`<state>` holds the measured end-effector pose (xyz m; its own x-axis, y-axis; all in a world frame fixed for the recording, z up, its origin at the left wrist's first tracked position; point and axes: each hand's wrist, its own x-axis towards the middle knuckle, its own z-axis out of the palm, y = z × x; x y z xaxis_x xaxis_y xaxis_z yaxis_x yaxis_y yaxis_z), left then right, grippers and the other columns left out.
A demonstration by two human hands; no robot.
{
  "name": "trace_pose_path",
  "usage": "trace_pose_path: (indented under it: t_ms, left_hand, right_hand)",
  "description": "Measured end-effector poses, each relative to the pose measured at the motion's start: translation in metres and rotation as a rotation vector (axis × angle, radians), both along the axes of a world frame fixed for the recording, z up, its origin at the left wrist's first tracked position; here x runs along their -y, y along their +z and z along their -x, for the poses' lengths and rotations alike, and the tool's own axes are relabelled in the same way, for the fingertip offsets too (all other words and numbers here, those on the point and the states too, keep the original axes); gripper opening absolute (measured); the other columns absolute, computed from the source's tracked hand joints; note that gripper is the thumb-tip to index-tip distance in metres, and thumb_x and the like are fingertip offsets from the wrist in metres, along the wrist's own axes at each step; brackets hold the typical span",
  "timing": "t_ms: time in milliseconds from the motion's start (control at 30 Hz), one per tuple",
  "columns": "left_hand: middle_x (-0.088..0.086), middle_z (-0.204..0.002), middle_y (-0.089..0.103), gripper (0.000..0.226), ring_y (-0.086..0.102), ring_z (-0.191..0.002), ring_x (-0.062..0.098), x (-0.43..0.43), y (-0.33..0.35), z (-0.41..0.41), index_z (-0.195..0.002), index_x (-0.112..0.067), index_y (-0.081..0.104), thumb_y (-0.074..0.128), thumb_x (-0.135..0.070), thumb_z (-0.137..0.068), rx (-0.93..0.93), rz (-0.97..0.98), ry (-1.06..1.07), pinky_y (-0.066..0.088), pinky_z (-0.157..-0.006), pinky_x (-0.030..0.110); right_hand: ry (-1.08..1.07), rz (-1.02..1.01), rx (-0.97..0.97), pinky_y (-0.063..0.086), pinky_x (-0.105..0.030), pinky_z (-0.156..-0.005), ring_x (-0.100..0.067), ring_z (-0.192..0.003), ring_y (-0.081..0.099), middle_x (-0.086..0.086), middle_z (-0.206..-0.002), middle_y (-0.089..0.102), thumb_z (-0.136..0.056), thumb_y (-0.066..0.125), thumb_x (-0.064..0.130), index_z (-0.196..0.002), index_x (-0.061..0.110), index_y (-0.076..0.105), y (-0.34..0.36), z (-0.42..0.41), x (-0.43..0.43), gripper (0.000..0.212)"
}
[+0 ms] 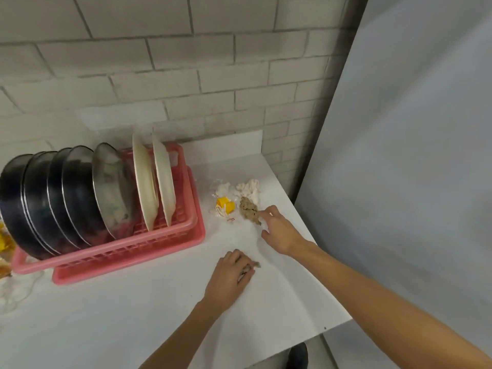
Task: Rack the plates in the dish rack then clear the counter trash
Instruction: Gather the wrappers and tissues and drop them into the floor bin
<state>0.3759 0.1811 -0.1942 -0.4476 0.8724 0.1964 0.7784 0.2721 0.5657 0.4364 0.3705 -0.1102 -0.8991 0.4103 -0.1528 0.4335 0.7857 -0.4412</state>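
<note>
At centre frame, the right hand's [279, 230] loose fingers touch a crumpled brown wad [249, 212]. Lower on the smooth white counter [127, 315], the left hand [230, 274] clenches a brown scrap [253, 265].

Left hand [231, 272]: curled fingers hide most of a brownish scrap [256, 265]; identity unclear. Steel plates [80, 193] overlap, each covering the one behind. Red-white bits [230, 219] too small to identify. Yellow wrapper [4, 242] cut off by left edge. Dark shoe [298, 356] cut by bottom edge.
</note>
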Motion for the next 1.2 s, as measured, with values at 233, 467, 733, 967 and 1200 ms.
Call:
trace_pose_path:
  t_ms: [233,467,733,967,1200]
  left_hand:
    - [-0.010,-0.073,0.041,0.037,0.043,-0.062,0.011,0.002,0.007,0.001,-0.067,-0.018,0.043,0.050,-0.041,-0.096,0.142,-0.051,0.117,0.034,-0.058,0.022]
    - [-0.008,-0.070,0.047,0.036,0.050,-0.062,0.013,0.002,0.007,0.004,-0.068,-0.021,0.038,0.047,-0.043,-0.095,0.241,-0.085,0.173,0.044,-0.060,0.032]
    - [-0.007,-0.070,0.047,0.032,0.053,-0.063,0.015,0.002,0.004,0.005,-0.070,-0.028,0.035,0.050,-0.041,-0.096,0.276,-0.138,0.186,0.046,-0.062,0.037]
    - [-0.005,-0.072,0.046,0.032,0.055,-0.063,0.019,0.002,0.007,0.008,-0.069,-0.027,0.038,0.050,-0.041,-0.096,0.379,-0.169,0.184,0.048,-0.062,0.043]
    - [-0.007,-0.066,0.056,0.031,0.057,-0.062,0.014,0.003,0.015,0.006,-0.068,-0.024,0.047,0.060,-0.026,-0.096,0.497,-0.191,0.255,0.045,-0.062,0.030]
  right_hand:
    - [0.072,-0.155,0.015,0.051,-0.040,-0.076,-0.032,-0.098,0.056,-0.010,-0.132,0.040,-0.093,0.055,0.017,-0.153,0.021,0.020,-0.012,0.041,-0.015,0.070]
    - [0.129,-0.265,0.029,0.046,-0.039,-0.082,-0.030,-0.104,0.053,-0.010,-0.119,0.056,-0.095,0.053,0.024,-0.138,0.014,0.044,-0.030,0.053,-0.024,0.044]
    - [0.080,-0.147,-0.141,0.045,-0.033,-0.076,-0.023,-0.094,0.053,-0.003,-0.098,0.058,-0.092,0.061,0.019,-0.099,0.010,0.064,-0.030,0.037,-0.031,0.012]
    - [-0.051,0.197,-0.268,0.046,-0.020,-0.079,-0.017,-0.091,0.058,-0.002,-0.104,0.056,-0.079,0.070,0.007,-0.073,0.012,0.056,-0.016,0.013,-0.024,0.016]
    - [-0.351,0.572,-0.351,0.052,-0.038,-0.063,-0.027,-0.070,0.061,-0.015,-0.082,0.067,-0.076,0.067,0.002,-0.072,0.013,0.052,-0.014,-0.008,-0.009,0.019]
